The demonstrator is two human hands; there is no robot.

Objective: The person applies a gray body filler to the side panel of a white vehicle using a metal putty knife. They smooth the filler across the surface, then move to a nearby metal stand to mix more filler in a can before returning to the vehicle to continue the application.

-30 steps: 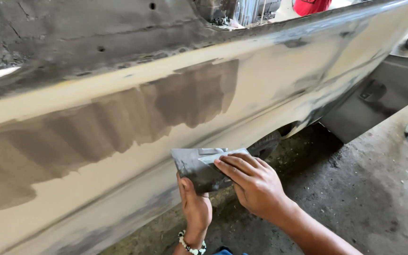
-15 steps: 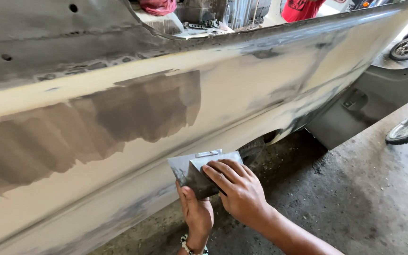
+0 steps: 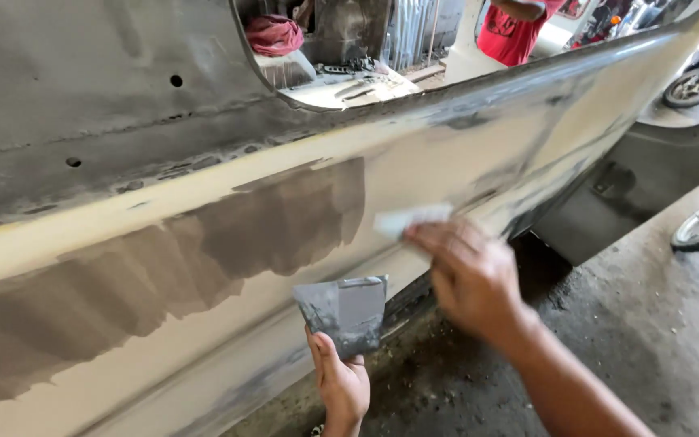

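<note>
Here my left hand (image 3: 341, 384) grips the grey putty-smeared flat board (image 3: 343, 311) as a palette, while my blurred right hand (image 3: 467, 275) pinches a pale thin spreader (image 3: 412, 218) against the cream car body panel (image 3: 463, 162).

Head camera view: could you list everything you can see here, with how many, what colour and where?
car body panel: one, cream with grey filler patches, across the whole left and middle
grey filler patch: one large, stepped, on the panel's middle
mixing board: one, grey, smeared, held below the patch
spreader: one, pale, blurred, against the panel
holes: three, dark, in the upper grey metal
red cloth: one, inside the car opening
person in red shirt: one, top, behind the car
wheels: two, dark, at the right edge
concrete floor: grey, lower right
left hand: one, bottom centre, fingers holding the mixing board
right hand: one, blurred, holding the spreader
</note>
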